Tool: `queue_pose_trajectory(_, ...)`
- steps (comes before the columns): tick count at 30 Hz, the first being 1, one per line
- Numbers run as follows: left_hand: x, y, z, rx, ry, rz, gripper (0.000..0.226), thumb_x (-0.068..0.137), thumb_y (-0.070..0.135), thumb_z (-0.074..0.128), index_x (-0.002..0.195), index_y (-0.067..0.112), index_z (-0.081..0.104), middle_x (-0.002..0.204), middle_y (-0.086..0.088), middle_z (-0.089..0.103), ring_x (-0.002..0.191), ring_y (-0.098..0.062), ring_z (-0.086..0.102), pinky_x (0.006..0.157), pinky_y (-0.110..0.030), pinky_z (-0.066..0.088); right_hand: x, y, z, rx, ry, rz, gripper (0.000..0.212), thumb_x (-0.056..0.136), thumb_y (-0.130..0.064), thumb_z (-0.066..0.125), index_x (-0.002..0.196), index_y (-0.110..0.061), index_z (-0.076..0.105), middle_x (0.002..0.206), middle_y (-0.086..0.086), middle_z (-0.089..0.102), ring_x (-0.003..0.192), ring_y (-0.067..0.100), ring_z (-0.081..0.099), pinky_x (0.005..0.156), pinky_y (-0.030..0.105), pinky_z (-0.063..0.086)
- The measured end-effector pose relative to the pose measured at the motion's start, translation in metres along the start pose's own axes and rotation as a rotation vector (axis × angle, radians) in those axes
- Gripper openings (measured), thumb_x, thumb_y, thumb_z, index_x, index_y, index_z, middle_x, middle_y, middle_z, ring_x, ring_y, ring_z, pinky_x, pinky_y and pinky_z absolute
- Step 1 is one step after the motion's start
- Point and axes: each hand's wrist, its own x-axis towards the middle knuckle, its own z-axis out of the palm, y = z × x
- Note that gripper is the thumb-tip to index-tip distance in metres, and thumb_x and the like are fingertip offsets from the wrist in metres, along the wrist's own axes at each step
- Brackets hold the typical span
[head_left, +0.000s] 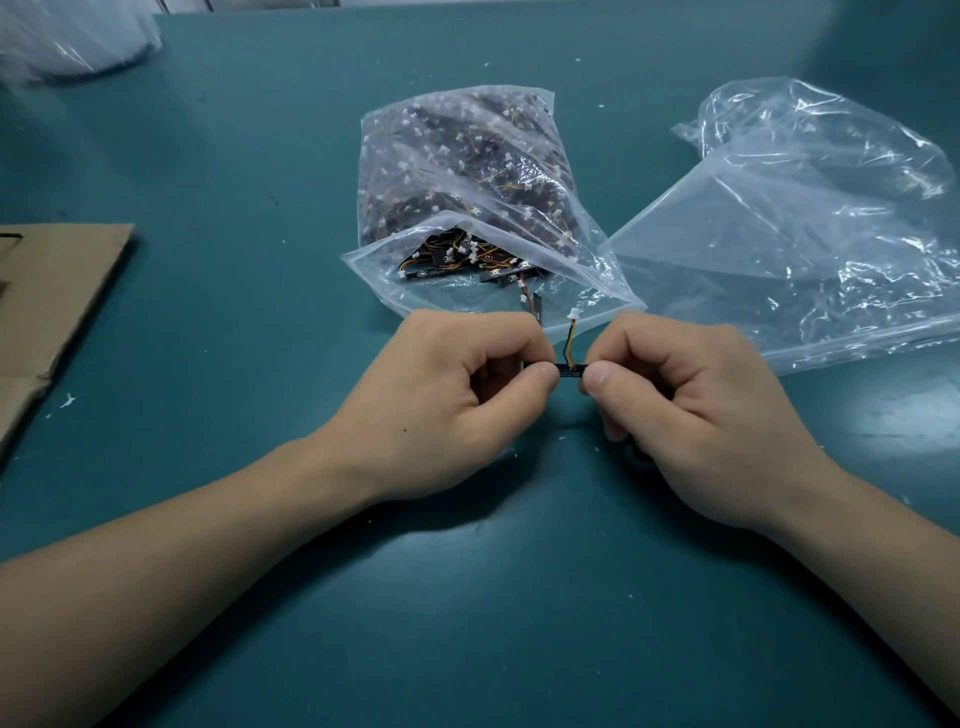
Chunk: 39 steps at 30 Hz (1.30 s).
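We note a small black circuit strip (570, 369) held above the bench (260, 156), the left hand (441, 405) and right hand (691, 415) each pinching one end, just before the open parts bag (467, 171).

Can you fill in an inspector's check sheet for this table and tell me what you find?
Surface: teal table, dotted with small white scraps.
Job's things: small black board, pinched at its ends; open bag of similar boards behind it.
Clutter: crumpled clear bag at right, cardboard at left.
Hands: left hand and right hand both grip the board.
Cables: short coloured wires with a white plug rise from the board.
Surroundings: more clear plastic at the far left corner.
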Motion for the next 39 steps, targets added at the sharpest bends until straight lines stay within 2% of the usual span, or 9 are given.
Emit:
queue_pose_trajectory(4,0.000,-0.001,0.000,-0.030,-0.060,-0.054,0.016,0.094,0.021,0.061,0.078,0.019,0.064,0.057,0.004,0.052,0.053,-0.010,0.045,0.053,-0.022,0.037,-0.002,0.000,-0.001,0.018,-0.010,-0.031,0.018,0.094,-0.021,0.060,0.077,-0.018,0.062,0.058,0.005,0.060,0.049,0.020,0.050,0.050,0.033,0.041)
queue_pose_trajectory(8,0.000,-0.003,0.000,-0.002,-0.106,-0.071,0.016,0.095,0.027,0.059,0.080,0.022,0.064,0.060,0.006,0.055,0.057,-0.013,0.050,0.055,-0.030,0.042,-0.003,0.001,0.000,-0.070,0.015,-0.064,0.018,0.091,-0.023,0.060,0.074,-0.018,0.061,0.057,-0.003,0.057,0.050,0.014,0.048,0.050,0.021,0.035)
queue_pose_trajectory(11,0.000,-0.002,0.000,-0.032,-0.080,-0.048,0.016,0.096,0.024,0.061,0.081,0.021,0.066,0.059,0.004,0.055,0.055,-0.012,0.049,0.054,-0.027,0.041,-0.002,0.001,0.002,-0.079,0.051,-0.056,0.016,0.089,-0.016,0.062,0.073,-0.017,0.060,0.055,-0.006,0.050,0.049,0.011,0.042,0.050,0.017,0.031)
queue_pose_trajectory(15,-0.002,-0.001,-0.002,-0.084,-0.030,-0.011,0.017,0.095,0.015,0.066,0.078,0.015,0.068,0.054,0.005,0.050,0.051,-0.007,0.043,0.052,-0.017,0.035,-0.001,0.001,0.000,-0.041,0.015,-0.033,0.017,0.094,-0.019,0.059,0.077,-0.018,0.063,0.057,0.003,0.057,0.053,0.021,0.049,0.052,0.030,0.039)
queue_pose_trajectory(24,0.000,-0.002,-0.003,-0.105,-0.076,-0.026,0.013,0.092,0.014,0.065,0.079,0.013,0.070,0.063,0.004,0.058,0.055,-0.012,0.048,0.054,-0.021,0.038,-0.002,-0.002,0.000,-0.105,0.002,-0.076,0.019,0.091,-0.017,0.062,0.072,-0.019,0.059,0.056,-0.007,0.049,0.049,0.008,0.042,0.052,0.012,0.029)
queue_pose_trajectory(30,0.000,-0.003,-0.004,-0.097,-0.119,0.009,0.015,0.091,0.012,0.064,0.077,0.013,0.069,0.061,-0.002,0.057,0.056,-0.015,0.047,0.054,-0.023,0.039,-0.001,-0.008,0.001,-0.221,-0.084,-0.069,0.028,0.087,-0.036,0.044,0.061,-0.026,0.041,0.051,-0.002,0.039,0.050,0.020,0.037,0.049,0.037,0.034)
queue_pose_trajectory(34,-0.001,-0.006,-0.004,-0.182,-0.166,-0.008,0.017,0.094,0.018,0.062,0.078,0.017,0.068,0.059,-0.001,0.054,0.054,-0.016,0.045,0.053,-0.024,0.038,-0.004,-0.011,0.003,-0.166,-0.075,-0.073,0.030,0.087,-0.032,0.044,0.061,-0.019,0.042,0.052,0.000,0.034,0.050,0.018,0.033,0.049,0.031,0.030)
queue_pose_trajectory(37,0.001,-0.010,-0.006,-0.343,-0.058,-0.006,0.021,0.092,0.024,0.052,0.092,0.012,0.070,0.062,0.011,0.056,0.057,-0.010,0.047,0.057,-0.028,0.038,-0.011,-0.012,0.006,-0.058,-0.014,-0.016,0.032,0.095,-0.033,0.052,0.065,-0.024,0.050,0.053,-0.003,0.045,0.049,0.010,0.039,0.050,0.020,0.031)
queue_pose_trajectory(39,0.001,-0.013,-0.006,-0.388,0.126,-0.011,0.025,0.092,0.022,0.050,0.104,0.013,0.070,0.060,0.008,0.048,0.055,-0.016,0.041,0.056,-0.031,0.034,-0.016,-0.015,0.006,-0.030,0.021,0.009,0.035,0.096,-0.038,0.051,0.064,-0.024,0.050,0.055,0.002,0.051,0.049,0.008,0.041,0.049,0.023,0.035)
